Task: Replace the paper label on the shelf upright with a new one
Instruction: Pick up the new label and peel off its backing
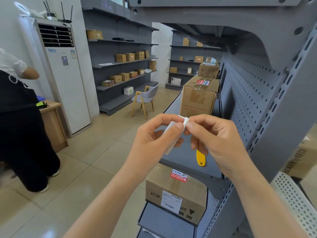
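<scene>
1. Left hand pinches small white paper label strip; right hand fingertips nip its top corner, held mid-air before the grey shelf.
2. Step, by my read: peeling backing off new label.
3. Next: press it flat on grey slotted shelf upright at right. Yellow plastic scraper lies on shelf below.

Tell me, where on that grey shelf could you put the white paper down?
Both hands, left hand and right hand, pinch the white paper label. The grey shelf is bare between the tall cardboard box and the yellow tool, and along its front edge. The shelf below is crowded by a labelled cardboard box.
</scene>
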`<action>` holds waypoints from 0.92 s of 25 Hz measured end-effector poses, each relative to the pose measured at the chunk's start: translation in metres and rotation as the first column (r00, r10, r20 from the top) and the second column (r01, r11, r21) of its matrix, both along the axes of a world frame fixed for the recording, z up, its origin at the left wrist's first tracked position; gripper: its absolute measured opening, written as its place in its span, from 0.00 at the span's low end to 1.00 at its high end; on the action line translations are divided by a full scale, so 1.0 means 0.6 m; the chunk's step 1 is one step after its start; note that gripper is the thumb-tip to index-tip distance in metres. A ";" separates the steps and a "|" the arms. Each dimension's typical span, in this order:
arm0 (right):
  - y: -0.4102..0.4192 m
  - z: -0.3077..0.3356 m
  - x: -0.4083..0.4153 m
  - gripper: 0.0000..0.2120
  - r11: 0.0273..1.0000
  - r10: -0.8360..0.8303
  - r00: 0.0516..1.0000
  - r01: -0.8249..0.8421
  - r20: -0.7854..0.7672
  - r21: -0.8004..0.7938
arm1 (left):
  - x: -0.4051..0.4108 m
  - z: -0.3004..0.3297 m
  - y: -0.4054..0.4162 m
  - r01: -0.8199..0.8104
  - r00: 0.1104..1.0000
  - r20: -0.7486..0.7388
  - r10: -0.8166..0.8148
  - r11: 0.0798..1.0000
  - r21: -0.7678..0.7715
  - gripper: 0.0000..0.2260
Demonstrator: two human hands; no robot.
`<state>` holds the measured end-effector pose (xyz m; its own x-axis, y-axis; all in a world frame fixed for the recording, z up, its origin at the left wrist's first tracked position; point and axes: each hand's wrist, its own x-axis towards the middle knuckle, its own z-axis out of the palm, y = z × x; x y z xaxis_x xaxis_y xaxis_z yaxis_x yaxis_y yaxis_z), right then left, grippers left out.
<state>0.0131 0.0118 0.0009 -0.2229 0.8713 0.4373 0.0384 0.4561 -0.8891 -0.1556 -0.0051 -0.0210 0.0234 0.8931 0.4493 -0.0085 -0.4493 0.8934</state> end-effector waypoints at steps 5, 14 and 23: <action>-0.003 -0.001 -0.007 0.09 0.996 -0.060 0.998 0.058 0.027 0.069 | -0.004 -0.008 0.002 -0.076 0.994 -0.069 0.091 0.979 0.191 0.10; -0.001 0.005 0.000 0.14 0.982 0.109 0.993 -0.115 -0.050 -0.152 | -0.013 -0.014 0.004 -0.178 0.924 -0.233 0.303 0.881 0.438 0.10; -0.001 -0.003 -0.001 0.11 0.995 0.100 0.995 -0.100 -0.010 -0.026 | -0.001 -0.011 0.002 -0.146 0.979 -0.092 0.184 0.936 0.321 0.09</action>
